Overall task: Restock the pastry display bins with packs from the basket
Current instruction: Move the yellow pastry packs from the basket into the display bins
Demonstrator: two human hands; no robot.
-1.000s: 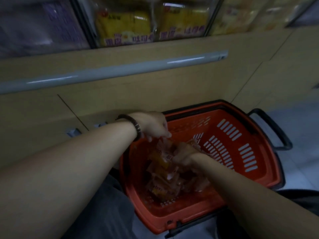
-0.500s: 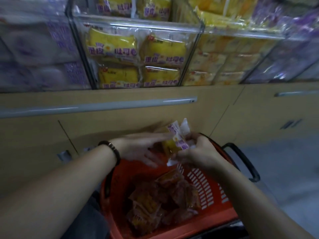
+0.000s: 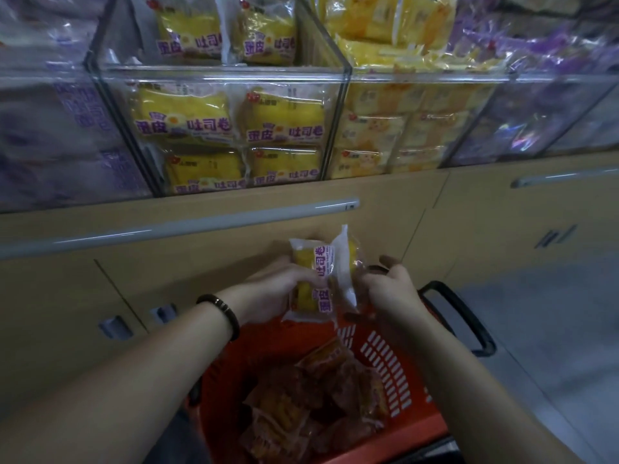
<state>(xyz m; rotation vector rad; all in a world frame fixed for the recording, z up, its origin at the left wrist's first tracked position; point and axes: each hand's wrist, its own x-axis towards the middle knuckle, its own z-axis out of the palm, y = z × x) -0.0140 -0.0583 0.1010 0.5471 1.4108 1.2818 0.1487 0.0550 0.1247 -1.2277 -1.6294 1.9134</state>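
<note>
Yellow packs [image 3: 310,279] with purple lettering, two as far as I can tell, are held in the middle of the frame, just above the far rim of the orange basket [image 3: 385,373] and well below the clear bins. The left hand [image 3: 274,289] has its fingers curled round the nearer pack. The right hand [image 3: 390,289] curls its fingers at the edge of the other, though I cannot see exactly how they pinch it. In the lower middle the basket holds a heap of wrapped pastries [image 3: 311,406], so most of the restocking looks undone. The matching bin [image 3: 221,73] in the upper middle shows the same yellow packs stacked against its front, apparently with room on top. Between bins and hands runs a wooden cabinet [image 3: 234,252].
</note>
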